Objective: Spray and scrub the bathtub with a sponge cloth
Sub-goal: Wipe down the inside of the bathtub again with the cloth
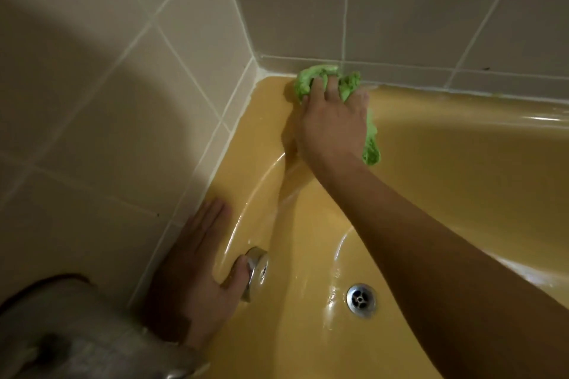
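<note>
The yellow bathtub (462, 181) fills the right and lower part of the head view, its surface wet and shiny. My right hand (334, 123) grips a crumpled green sponge cloth (308, 81) and presses it on the tub's rim in the far corner where the tiled walls meet. One end of the cloth hangs down below the hand on the right. My left hand (200, 271) lies flat with straight fingers on the tub's near rim along the left wall, its thumb beside the chrome overflow cap (257, 268). No spray bottle is in view.
The chrome drain (361, 299) sits in the tub floor at lower centre. Beige tiled walls (123, 71) close the tub on the left and at the back. A grey blurred object (77, 332) fills the lower left corner.
</note>
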